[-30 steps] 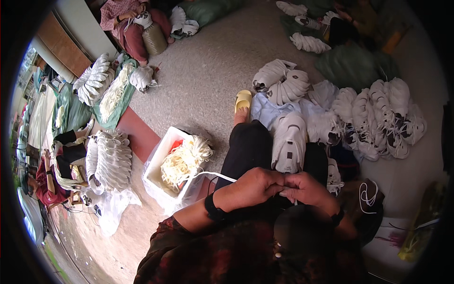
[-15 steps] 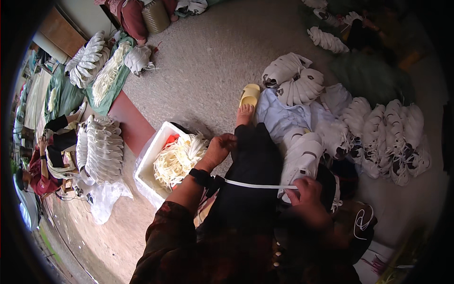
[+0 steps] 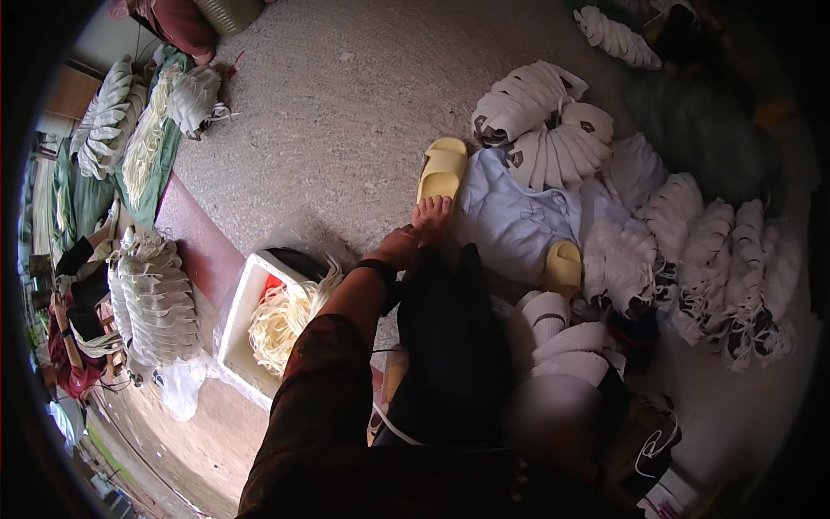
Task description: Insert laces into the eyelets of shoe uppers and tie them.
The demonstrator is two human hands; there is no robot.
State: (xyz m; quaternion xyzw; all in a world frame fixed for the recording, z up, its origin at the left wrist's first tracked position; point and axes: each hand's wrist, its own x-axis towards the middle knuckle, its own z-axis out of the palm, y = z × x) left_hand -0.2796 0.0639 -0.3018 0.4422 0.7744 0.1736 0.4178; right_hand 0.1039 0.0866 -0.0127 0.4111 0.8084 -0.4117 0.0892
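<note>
My left hand (image 3: pixel 398 246), with a black band at the wrist, reaches forward beside my bare foot (image 3: pixel 432 212) and dark trouser leg. Its fingers look curled; what they hold, if anything, is hidden. A white strip like a shoelace (image 3: pixel 399 430) runs loose across my lap, below the left forearm. White shoe uppers (image 3: pixel 571 350) lie at my right thigh. A round blurred patch (image 3: pixel 553 415) sits just below them, where my right hand may be; its fingers cannot be made out.
A white foam box (image 3: pixel 226 353) of cream laces (image 3: pixel 281 324) stands left. Stacked white uppers (image 3: pixel 540 130) lie ahead right, bagged ones (image 3: pixel 735 277) farther right. Yellow slippers (image 3: pixel 443 169) lie ahead and beside a pale cloth (image 3: pixel 510 212). Another person (image 3: pixel 73 337) sits far left.
My left hand has moved forward toward the foot. The strip, stretched taut to my right hand before, now droops lower across my lap. My right hand no longer shows clearly; the view has shifted.
</note>
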